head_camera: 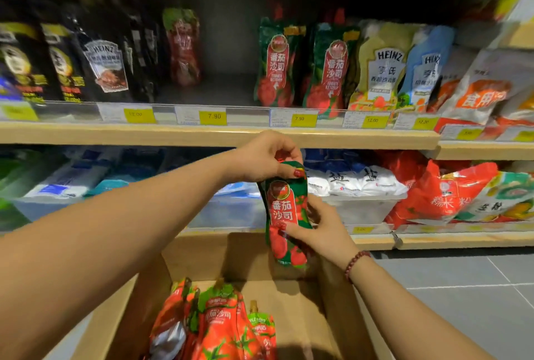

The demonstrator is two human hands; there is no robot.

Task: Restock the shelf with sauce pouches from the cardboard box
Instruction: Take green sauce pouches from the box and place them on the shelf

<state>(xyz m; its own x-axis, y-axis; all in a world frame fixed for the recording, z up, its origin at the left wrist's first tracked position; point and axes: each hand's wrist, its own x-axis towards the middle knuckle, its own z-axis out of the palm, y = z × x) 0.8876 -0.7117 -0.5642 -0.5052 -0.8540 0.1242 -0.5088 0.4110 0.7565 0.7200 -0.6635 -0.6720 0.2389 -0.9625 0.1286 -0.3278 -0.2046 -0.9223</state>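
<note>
Above the cardboard box (202,255), left hand (264,157) pinches a tomato ketchup pouch (284,209) by its top, right hand (325,234) grips lower down. Limp, it could topple once shelved.

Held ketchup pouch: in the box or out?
Out. Left grip pinches the tomato ketchup pouch at its top, right grip holds its lower half; it hangs upright above the open cardboard box.
</note>
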